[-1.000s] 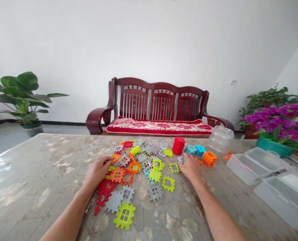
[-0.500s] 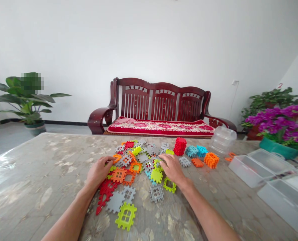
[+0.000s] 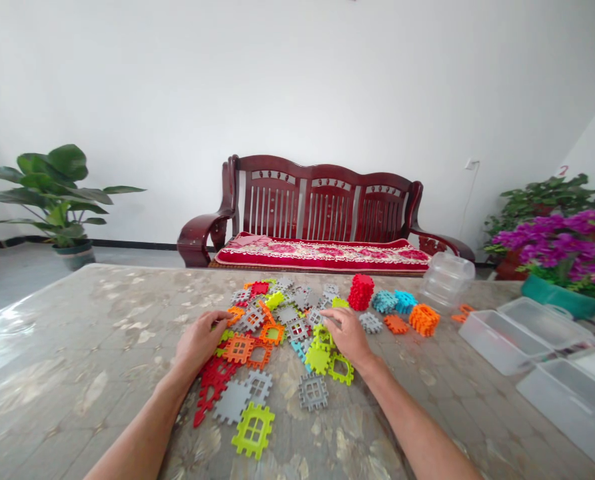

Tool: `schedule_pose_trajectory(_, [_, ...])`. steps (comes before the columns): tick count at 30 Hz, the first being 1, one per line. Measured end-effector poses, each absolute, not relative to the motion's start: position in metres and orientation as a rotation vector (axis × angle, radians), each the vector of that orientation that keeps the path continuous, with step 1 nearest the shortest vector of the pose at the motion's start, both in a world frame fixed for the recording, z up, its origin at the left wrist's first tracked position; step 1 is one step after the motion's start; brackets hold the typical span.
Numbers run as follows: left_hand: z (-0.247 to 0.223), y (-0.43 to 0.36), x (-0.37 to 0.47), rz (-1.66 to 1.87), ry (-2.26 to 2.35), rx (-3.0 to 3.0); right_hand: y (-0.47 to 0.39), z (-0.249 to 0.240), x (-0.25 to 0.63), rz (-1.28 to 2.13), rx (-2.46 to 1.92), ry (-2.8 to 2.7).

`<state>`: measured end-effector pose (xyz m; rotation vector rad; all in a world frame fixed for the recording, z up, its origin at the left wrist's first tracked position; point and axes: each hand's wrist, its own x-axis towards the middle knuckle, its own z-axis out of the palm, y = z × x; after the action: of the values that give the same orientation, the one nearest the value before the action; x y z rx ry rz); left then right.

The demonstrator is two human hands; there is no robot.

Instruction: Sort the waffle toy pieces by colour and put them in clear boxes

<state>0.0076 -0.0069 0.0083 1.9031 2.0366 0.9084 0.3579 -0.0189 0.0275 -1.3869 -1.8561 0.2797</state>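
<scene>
My left hand (image 3: pixel 201 339) rests at the left side of a heap of plastic notched building tiles. Its fingers are curled, with thumb and forefinger close together at the edge of an orange tile (image 3: pixel 236 315). On the right of the heap, my right hand (image 3: pixel 348 335) reaches in with fingers stretched out and slightly apart. Its fingertips are beside a grey window tile (image 3: pixel 314 317) and over lime-green tiles (image 3: pixel 318 359). Nearer to me lie a red group (image 3: pixel 216 375), a plain grey tile (image 3: pixel 231 401), a green window tile (image 3: pixel 254 430) and a grey window tile (image 3: pixel 313 391).
Right of the heap stand a red tile stack (image 3: pixel 361 293), blue stacks (image 3: pixel 385 302) and an orange stack (image 3: pixel 424 320). Clear plastic boxes (image 3: pixel 502 343) and purple flowers (image 3: pixel 567 243) are farther right. A wooden bench (image 3: pixel 327 200) stands behind the table (image 3: pixel 102 347).
The lime-green tiles under my right hand have slid slightly to the right, and more of the grey window tile shows by its fingertips. My left hand has hardly moved.
</scene>
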Motion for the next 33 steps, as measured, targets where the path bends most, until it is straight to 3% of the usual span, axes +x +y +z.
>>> schedule_pose_trajectory(12, [0.009, -0.007, 0.008, 0.893, 2.012, 1.897, -0.014, 0.015, 0.384, 0.349, -1.382, -1.597])
schedule_pose_trajectory(25, [0.011, -0.008, 0.009, 0.900, 2.049, 1.880, -0.046, 0.050, 0.384, 0.056, -1.761, -2.109])
schedule_pose_trajectory(33, [0.010, -0.007, 0.008, 0.895, 2.027, 1.900, -0.045, 0.047, 0.380, 0.029, -1.783, -2.101])
